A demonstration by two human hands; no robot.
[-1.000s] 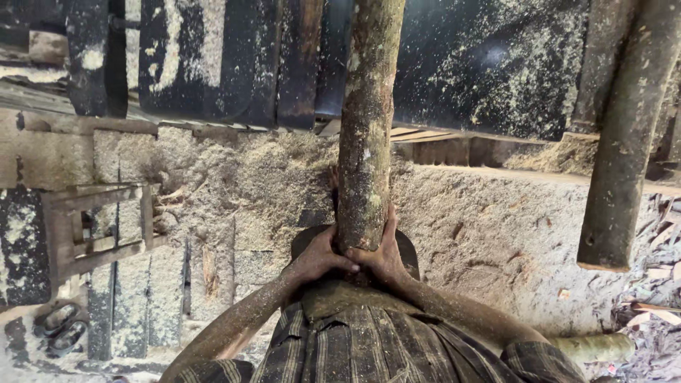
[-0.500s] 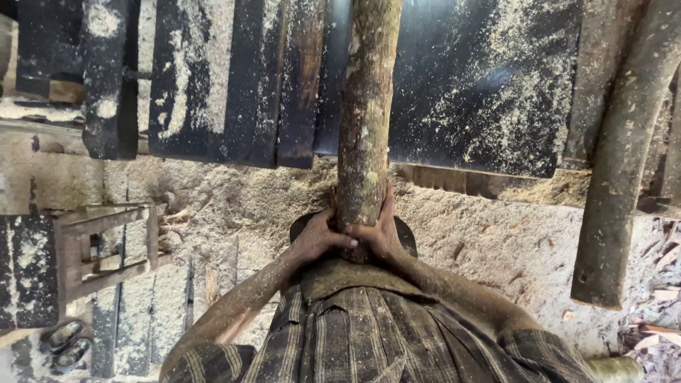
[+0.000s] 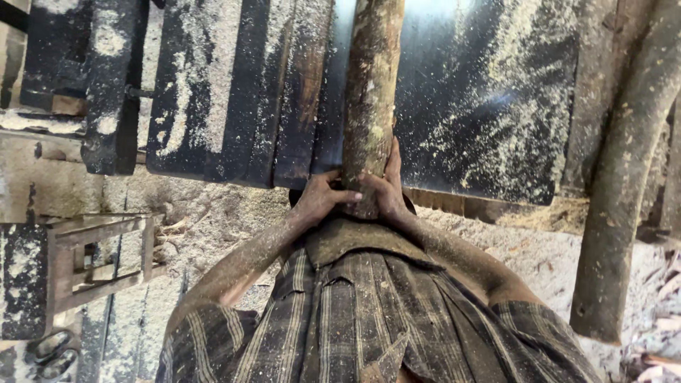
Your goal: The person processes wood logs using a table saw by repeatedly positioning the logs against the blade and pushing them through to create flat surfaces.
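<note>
Long round log (image 3: 370, 92) running from the chest straight up toward 12 o'clock, bark rough and mottled, near end butted against the belly just above the checked shirt (image 3: 355, 312). Left hand (image 3: 319, 198) wrapped around the log's end from 9 o'clock, fingers curled across the front, thumb side pressed to the wood. Right hand (image 3: 389, 186) clasped on from 3 o'clock, fingers stretched up along the bark, palm flat against it. Both hands close together, nearly touching at the log's end, forearms dusted pale.

Beneath the log, dark metal table (image 3: 489, 99) speckled with sawdust, spreading from 11 to 2 o'clock. Second log (image 3: 624, 184) leaning at 3 o'clock, well apart from the held one, its lower end near the ground. Small wooden frame (image 3: 85, 262) at 8 o'clock. Sawdust-covered floor (image 3: 213, 206) between frame and shirt. Dark sandals (image 3: 53, 351) at 7 o'clock, partly cut off by the edge.
</note>
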